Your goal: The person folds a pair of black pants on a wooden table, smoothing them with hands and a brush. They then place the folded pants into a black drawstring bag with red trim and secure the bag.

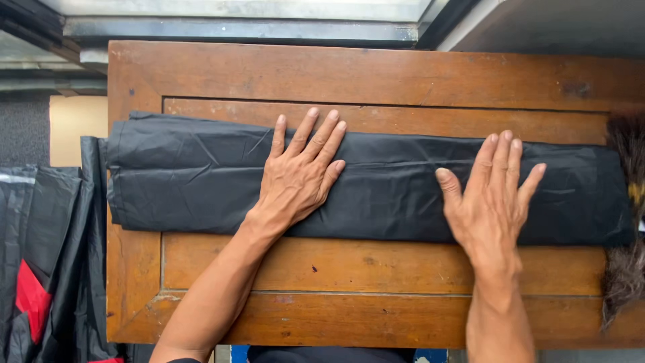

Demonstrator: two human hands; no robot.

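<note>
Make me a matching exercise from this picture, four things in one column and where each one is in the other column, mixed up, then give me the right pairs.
Things:
1. left hand
2. right hand
3. folded black sheet
4. feather duster

Places:
A. at the right edge of the wooden table
B. stretched lengthwise across the table
C. flat on the sheet near its middle, fingers spread
D. over the right part of the sheet, palm down, slightly blurred

Pairs: 1-C, 2-D, 3-B, 4-A

Folded sheet [376, 191] across wooden table [376, 74], both hands on it, feather duster [625, 269] rightward.
</note>
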